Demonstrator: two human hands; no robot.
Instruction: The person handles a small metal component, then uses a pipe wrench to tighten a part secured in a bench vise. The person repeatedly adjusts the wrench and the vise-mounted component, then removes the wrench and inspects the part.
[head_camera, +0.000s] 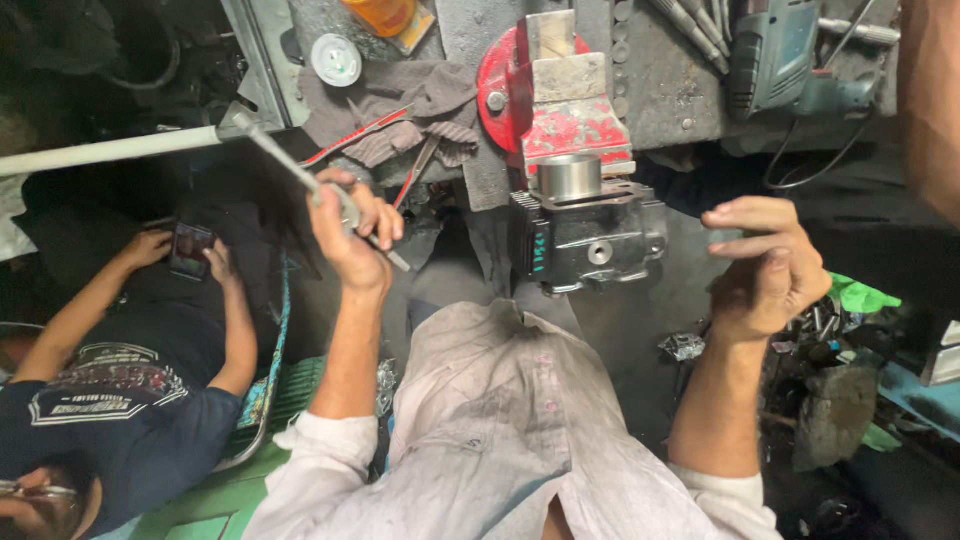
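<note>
Head cam: our left hand grips a metal rod raised left of the black cylinder block clamped in the red vise, w/ our right hand loosely curled, holding nothing, just right of it.

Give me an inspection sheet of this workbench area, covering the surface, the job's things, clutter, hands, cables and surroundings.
Surface: grey metal bench, worn and stained.
Job's things: black engine cylinder block clamped in red bench vise, shiny metal sleeve standing in its top.
Clutter: grey rags, white round lid, orange container, loose steel tools.
Hands: left hand grips a long metal bar; right hand empty, fingers curled, beside the block.
Cables: black cord hanging from the power drill.
Surroundings: seated person at left holding a phone; white pipe.
</note>
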